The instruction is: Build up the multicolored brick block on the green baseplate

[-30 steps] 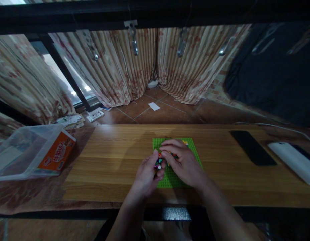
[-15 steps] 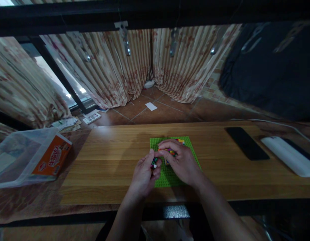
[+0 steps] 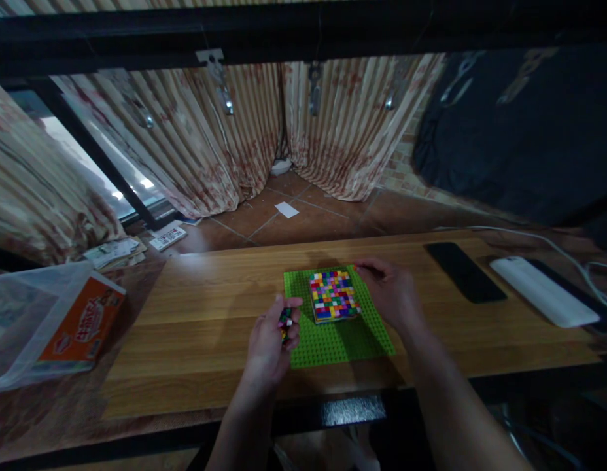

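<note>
A green studded baseplate [image 3: 333, 343] lies on the wooden table. On it stands a square block of many-coloured toy bricks [image 3: 335, 294], its top a patchwork of small pieces. Left of the block, my left hand [image 3: 271, 340] is curled around several small toy bricks [image 3: 285, 320], some showing between thumb and fingers. My right hand [image 3: 389, 291] is over the plate's right edge, thumb and forefinger pinched on a small orange-red brick [image 3: 356, 267] near the block's far right corner. Most of that brick is hidden by the fingertips.
A clear plastic bin [image 3: 29, 307] with an orange printed box [image 3: 82, 320] stands at the left. To the right on the wooden table [image 3: 195, 327] lie a black phone [image 3: 465, 271] and a white oblong device [image 3: 541, 291]. Metal clips [image 3: 225, 98] hang from the dark bar above.
My right hand has moved right, off the brick block, uncovering its top. My left hand has drawn slightly left, still holding its bricks. The whole view has shifted a little.
</note>
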Available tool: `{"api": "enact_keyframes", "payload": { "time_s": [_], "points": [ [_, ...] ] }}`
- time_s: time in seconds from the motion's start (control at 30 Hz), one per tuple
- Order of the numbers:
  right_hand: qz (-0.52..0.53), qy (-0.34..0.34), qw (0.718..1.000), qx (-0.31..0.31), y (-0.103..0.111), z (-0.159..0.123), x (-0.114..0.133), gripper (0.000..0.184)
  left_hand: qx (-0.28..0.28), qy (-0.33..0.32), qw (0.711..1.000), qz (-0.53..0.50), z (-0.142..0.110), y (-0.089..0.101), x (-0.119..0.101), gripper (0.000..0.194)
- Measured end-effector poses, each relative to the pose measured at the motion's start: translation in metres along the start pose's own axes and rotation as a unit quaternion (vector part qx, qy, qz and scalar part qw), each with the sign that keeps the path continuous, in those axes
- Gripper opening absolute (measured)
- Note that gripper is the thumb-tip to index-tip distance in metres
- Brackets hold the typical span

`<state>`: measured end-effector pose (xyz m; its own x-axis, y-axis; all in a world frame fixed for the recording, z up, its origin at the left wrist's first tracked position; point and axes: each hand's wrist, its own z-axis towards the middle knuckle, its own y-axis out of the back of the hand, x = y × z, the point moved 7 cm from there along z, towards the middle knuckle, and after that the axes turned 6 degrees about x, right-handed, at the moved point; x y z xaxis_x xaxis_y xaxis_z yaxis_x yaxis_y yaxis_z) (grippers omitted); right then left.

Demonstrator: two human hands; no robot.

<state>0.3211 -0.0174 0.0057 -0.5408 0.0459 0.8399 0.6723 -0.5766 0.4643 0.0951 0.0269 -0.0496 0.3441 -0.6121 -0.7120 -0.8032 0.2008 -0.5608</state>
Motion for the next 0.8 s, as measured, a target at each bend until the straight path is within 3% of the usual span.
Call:
{"api": "enact_keyframes", "payload": {
  "time_s": [0.4, 0.8],
  "points": [
    [-0.074, 0.063, 0.993, 0.059, -0.022, 0.005, 0.006, 0.018, -0.008, 0.009, 1.0, -0.005, 0.0, 0.0, -0.001, 0.038],
    [-0.029, 0.038, 0.996, 0.077, -0.024, 0.006, 0.0, 0.021, 0.012, 0.02, 1.0, -0.019, 0.003, -0.001, 0.003, 0.036]
  ]
}}
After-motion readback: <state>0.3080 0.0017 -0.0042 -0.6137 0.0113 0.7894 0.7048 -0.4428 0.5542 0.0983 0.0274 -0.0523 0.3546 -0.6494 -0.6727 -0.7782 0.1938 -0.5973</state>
